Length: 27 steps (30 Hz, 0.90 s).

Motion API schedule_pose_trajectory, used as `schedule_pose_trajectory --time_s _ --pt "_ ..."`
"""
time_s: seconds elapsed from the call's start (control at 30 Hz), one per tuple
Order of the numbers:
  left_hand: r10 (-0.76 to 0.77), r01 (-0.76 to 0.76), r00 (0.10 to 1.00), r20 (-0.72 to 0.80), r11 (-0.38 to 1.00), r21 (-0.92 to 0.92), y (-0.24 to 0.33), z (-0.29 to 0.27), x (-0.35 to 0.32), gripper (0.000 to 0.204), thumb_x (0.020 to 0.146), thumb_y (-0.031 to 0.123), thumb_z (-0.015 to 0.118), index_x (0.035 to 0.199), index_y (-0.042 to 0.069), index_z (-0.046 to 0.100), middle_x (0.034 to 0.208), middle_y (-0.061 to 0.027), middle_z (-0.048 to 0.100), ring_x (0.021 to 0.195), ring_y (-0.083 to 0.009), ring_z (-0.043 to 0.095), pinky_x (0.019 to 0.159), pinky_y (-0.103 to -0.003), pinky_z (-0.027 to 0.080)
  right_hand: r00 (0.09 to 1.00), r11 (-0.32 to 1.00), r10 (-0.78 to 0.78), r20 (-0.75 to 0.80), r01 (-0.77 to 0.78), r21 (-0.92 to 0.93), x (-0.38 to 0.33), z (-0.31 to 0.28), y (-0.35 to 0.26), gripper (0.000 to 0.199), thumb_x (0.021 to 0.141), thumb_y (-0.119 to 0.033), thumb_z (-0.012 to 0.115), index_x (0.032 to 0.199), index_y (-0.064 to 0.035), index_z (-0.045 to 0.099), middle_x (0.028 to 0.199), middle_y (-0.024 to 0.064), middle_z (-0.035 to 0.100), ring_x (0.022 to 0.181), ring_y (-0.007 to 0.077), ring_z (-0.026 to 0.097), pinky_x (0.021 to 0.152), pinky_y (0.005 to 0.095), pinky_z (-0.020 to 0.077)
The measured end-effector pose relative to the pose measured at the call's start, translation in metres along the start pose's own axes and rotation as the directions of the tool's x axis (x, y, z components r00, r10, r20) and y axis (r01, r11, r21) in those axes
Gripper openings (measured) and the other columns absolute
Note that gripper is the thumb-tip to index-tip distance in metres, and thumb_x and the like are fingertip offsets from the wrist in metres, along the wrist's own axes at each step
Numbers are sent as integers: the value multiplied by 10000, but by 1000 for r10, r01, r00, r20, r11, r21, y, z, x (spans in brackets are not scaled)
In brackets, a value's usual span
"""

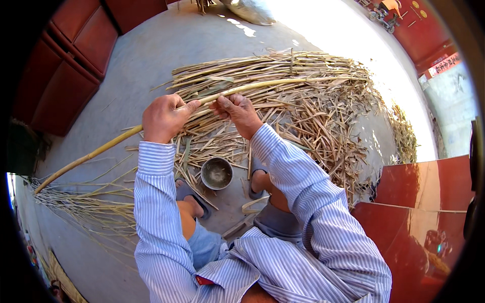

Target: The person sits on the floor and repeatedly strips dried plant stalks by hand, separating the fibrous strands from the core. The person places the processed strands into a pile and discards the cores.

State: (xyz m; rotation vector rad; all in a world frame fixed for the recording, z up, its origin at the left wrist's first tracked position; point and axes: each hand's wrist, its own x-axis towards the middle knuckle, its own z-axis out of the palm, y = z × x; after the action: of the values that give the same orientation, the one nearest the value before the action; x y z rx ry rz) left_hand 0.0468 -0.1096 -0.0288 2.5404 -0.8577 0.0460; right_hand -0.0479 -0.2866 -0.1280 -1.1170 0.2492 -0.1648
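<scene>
A long, pale-yellow reed stalk (106,146) slants across in front of me, its left end lower and nearer. My left hand (165,119) is closed in a fist round it, thumb lying along the stalk toward the right. Just to the right, my right hand (239,113) pinches at the same stalk with thumb and fingers. A bundle of similar dry stalks (262,63) lies on the floor beyond both hands. Loose husks and leaf strips (323,131) are heaped at its right. What the right fingertips grip beyond the stalk is too small to make out.
Between my sandalled feet stands a metal bowl (204,177) with liquid in it. Thin peeled stalks (101,209) fan out at the left. Dark-red armchairs (83,55) stand far left, and a glossy red panel (404,227) at right. A sack (251,10) lies at the back.
</scene>
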Motion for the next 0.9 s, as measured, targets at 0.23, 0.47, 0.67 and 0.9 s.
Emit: schedule_pose_trajectory --time_s 0.23,0.47,0.67,0.9 --pt "102 -98 990 -102 994 41 6 4 -3 456 782 513 695 670 73 646 533 -126 563 508 -310 557 467 -416 377 976 898 -198 87 217 -383 -4 -1 6 165 977 -173 553 888 -35 559 813 29 633 725 100 569 681 237 473" --pt "157 -154 980 -118 987 39 -6 -11 -10 409 777 475 711 700 78 650 575 -120 591 549 -310 576 508 -407 400 947 780 -30 -321 -178 -599 -3 -74 -37 183 909 -157 552 858 4 621 757 116 634 765 195 642 651 324 551" --pt "79 -81 995 -62 996 -28 -51 -46 -23 283 712 276 810 701 42 652 593 -97 608 520 -217 551 505 -346 403 845 861 119 -522 174 478 -10 -179 -53 278 904 -292 667 925 -39 556 744 29 593 643 106 609 563 228 544" --pt "4 1 999 46 994 -113 -57 -54 -33 217 670 126 832 700 7 653 572 -102 598 501 -138 517 489 -307 388 700 981 185 -690 -87 175 2 -181 -44 238 946 -299 574 851 -81 583 612 -27 547 476 45 470 398 183 391"
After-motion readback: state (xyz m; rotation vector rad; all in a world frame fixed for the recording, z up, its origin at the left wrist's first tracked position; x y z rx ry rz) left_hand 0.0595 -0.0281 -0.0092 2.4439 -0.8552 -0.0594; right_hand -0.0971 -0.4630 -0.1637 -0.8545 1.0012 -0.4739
